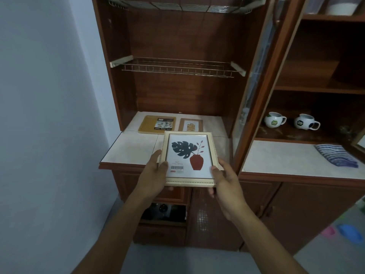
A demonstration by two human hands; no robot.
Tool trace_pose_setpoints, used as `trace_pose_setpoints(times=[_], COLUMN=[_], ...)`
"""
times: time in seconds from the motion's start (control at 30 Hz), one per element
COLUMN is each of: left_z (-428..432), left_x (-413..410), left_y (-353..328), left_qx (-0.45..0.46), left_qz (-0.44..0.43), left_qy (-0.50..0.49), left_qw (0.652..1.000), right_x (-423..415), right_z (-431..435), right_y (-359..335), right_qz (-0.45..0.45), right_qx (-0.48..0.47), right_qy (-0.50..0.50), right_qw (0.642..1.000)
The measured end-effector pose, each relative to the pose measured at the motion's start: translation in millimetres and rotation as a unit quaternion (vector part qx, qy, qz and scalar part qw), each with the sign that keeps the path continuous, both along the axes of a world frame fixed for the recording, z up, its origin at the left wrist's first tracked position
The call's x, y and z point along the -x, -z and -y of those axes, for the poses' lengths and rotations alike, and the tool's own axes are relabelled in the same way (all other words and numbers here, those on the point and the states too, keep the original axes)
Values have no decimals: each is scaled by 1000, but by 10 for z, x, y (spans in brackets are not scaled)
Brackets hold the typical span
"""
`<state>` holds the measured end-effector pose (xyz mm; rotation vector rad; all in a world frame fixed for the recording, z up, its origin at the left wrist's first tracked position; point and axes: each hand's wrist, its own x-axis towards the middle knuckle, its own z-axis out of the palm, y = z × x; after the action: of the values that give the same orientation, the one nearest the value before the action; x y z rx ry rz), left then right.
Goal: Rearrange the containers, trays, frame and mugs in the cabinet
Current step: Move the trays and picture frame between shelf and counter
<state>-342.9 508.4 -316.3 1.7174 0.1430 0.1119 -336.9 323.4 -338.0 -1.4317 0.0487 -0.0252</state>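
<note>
Both hands grasp a cream picture frame [189, 159] above the counter's [134, 147] near edge. The left hand [156, 175] and right hand [227, 186] each press a thumb on its front, while their fingers [211, 192] curl underneath, mostly hidden. The frame's far edge hides the near end of a small wooden frame [191, 125] lying beside a food tray [157, 124]. On a shelf at right stand a white mug [274, 119] and a second mug [306, 122]; their printed badges are unreadable.
</note>
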Motion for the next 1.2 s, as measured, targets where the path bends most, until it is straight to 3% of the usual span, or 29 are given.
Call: trace_pose_setpoints(times=[0.23, 0.7, 0.97, 1.2], left_z=[-312, -758, -729, -698], left_x=[-409, -1047, -1472, -1799], left_y=[110, 366, 607, 792], left_qx=[-14, -2, -100, -126], left_qz=[9, -54, -60, -84], left_qy=[22, 41, 24, 18], left_qw=[1000, 998, 993, 988], right_x=[-320, -844, -1236, -1584], right_z=[-289, -684, -636, -606], right_y=[112, 413, 565, 680], right_qz=[4, -12, -29, -45], right_qx=[17, 30, 64, 100], right_qy=[9, 29, 19, 6], right_qw=[1000, 999, 997, 994])
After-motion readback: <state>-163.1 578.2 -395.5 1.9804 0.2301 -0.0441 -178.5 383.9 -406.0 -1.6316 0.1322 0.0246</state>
